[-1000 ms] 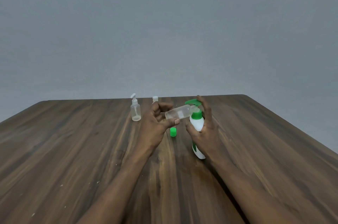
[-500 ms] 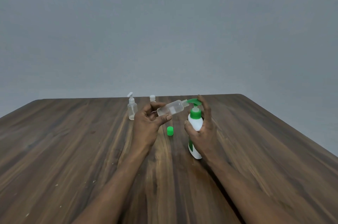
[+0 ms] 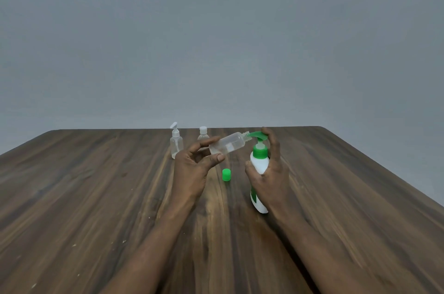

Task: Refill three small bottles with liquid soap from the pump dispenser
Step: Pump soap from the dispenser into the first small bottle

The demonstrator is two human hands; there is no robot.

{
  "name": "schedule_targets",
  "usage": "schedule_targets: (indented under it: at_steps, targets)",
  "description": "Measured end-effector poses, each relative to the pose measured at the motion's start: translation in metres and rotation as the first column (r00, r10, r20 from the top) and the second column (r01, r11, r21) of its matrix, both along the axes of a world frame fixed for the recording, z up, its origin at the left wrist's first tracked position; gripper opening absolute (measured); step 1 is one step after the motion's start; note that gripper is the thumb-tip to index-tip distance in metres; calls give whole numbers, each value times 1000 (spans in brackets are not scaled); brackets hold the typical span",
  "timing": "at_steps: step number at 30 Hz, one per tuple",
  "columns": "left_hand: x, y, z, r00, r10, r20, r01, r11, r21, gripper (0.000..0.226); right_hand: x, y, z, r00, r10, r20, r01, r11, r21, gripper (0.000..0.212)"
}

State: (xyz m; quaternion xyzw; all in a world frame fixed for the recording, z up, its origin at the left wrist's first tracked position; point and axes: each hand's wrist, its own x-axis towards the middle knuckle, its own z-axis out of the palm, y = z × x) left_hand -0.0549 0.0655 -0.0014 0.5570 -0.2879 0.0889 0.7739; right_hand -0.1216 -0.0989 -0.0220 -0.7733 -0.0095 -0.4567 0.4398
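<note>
The left hand (image 3: 192, 168) holds a small clear bottle (image 3: 228, 146) in its fingers (image 3: 217, 158). The bottle is tipped on its side, up off the desk (image 3: 96, 197). Its open neck is right under the green spout of the pump dispenser (image 3: 259, 166). The right hand (image 3: 271, 173) wraps around the white dispenser, with one finger on top of the green pump head. The dispenser leans a little. A green cap (image 3: 226, 174) sits on the desk between the two hands. Two more small bottles stand farther back: one with a pump top (image 3: 176, 143) and one with a white cap (image 3: 203, 132), partly hidden behind the left hand.
</note>
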Motion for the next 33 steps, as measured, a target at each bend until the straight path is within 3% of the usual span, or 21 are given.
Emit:
schedule_targets:
  at_steps: [6,19,33]
  targets:
    - [-5,-8,3,1000,29,6,-29,1000,6,48,6,-3,-7,992,-112,59,117,988,-96,91]
    - [-14,-4,11,997,74,37,-76,995,59,43,7,-8,-5,993,-110,49,115,987,-108,85]
    - [-13,-1,7,997,77,31,-79,995,59,49,14,-8,-11,983,-146,107,154,985,-71,63]
